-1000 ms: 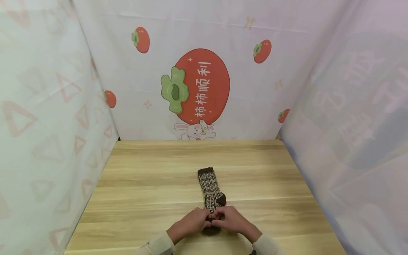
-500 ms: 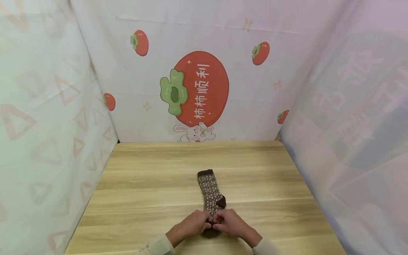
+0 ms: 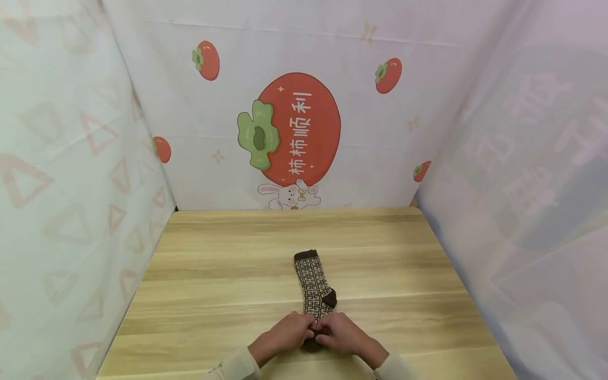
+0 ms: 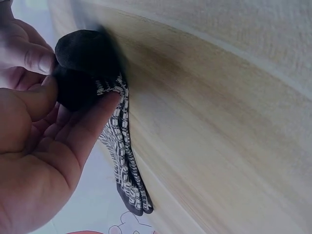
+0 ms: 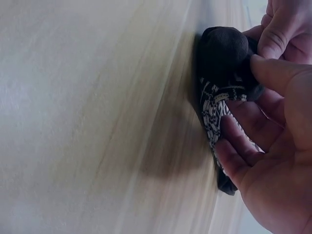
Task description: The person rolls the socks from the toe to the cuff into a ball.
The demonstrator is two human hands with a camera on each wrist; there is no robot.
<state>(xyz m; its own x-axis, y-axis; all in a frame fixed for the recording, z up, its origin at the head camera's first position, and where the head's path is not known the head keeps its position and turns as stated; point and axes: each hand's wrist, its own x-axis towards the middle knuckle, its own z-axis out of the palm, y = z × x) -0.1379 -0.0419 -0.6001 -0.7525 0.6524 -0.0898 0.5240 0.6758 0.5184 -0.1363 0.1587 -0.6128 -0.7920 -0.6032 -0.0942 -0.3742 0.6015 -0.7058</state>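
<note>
A pair of dark brown and cream patterned socks (image 3: pixel 313 279) lies one on the other on the wooden table, cuffs pointing away from me and toes toward me. My left hand (image 3: pixel 288 332) pinches the dark toe part of the upper sock from the left. From the right, my right hand (image 3: pixel 344 333) pinches the same part, thumbs nearly meeting. In the left wrist view the dark toe (image 4: pixel 87 51) is bunched up between thumb and fingers, with two cuffs visible at the far end. The right wrist view shows the rounded toe end (image 5: pixel 222 51) beside both thumbs.
The wooden table (image 3: pixel 228 264) spreads out around the socks. A white cloth backdrop (image 3: pixel 214 116) with printed persimmons stands behind its far edge. Printed cloth walls rise at the left (image 3: pixel 71 184) and right (image 3: pixel 513 184).
My right fingers have drawn slightly closer to the left ones over the toe. Both hands keep their pinch, and the rest of the socks lies as before.
</note>
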